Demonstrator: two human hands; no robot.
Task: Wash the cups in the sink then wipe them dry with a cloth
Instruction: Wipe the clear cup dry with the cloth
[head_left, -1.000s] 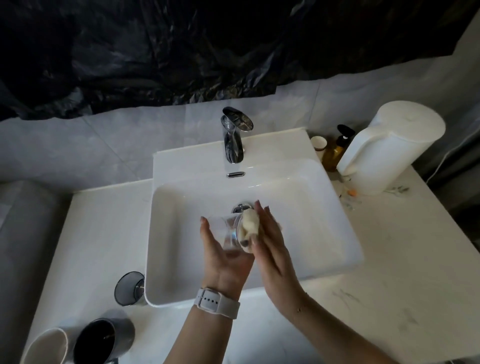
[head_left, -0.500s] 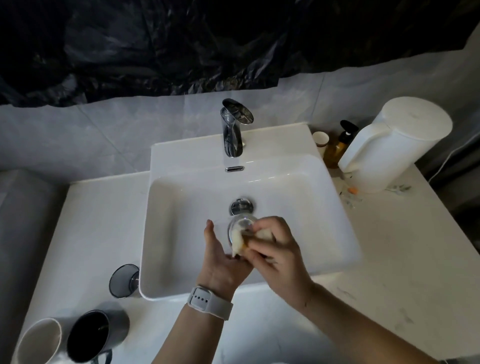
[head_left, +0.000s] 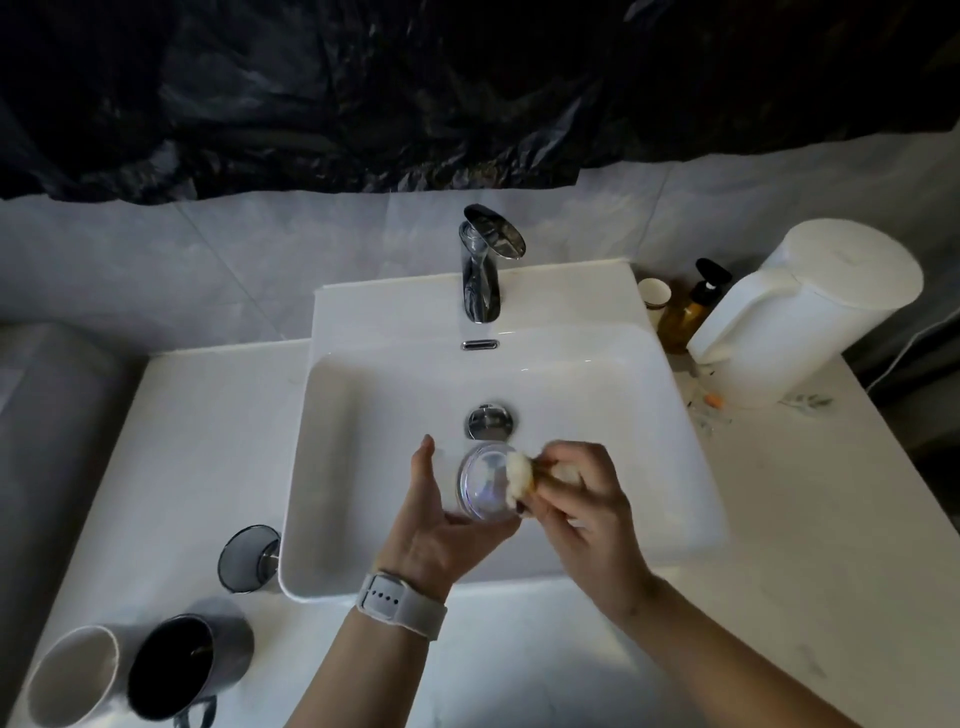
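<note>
Since the frame 1 s ago the glass cup (head_left: 485, 480) has turned: its side was toward the camera then, now its round end faces up at us, and the right hand (head_left: 582, 499) has curled tighter around the sponge.

The left hand (head_left: 441, 519) holds the clear cup from below and from the left, w/ fingers wrapped under it and the thumb up at the cup's left side. The right hand pinches a small pale sponge (head_left: 519, 475) and presses it on the right edge of the cup. Both are in the centre of the frame, over the sink (head_left: 363, 415), just below the drain plug (head_left: 488, 421).

Step in hand, as I judge: the scrubbing part of washing, first cup. The tap (head_left: 483, 270) at top centre shows no water stream, so the next move probably calls for opening it and rinsing, then the cloth. I see no cloth in the frame.

Containers: the sink basin looks w/o standing water. I cannot tell if the cup has water inside. At lower left on the worktop (head_left: 208, 441) stand a white cup (head_left: 72, 675) and a dark mug (head_left: 176, 665), both seem empty, approx. touching each other. A grey glass (head_left: 249, 558) lies on its side just beside the sink's left corner. At upper right are a white kettle (head_left: 810, 312), an amber pump bottle (head_left: 685, 312) and a small paper cup (head_left: 655, 293); contents not visible.
</note>
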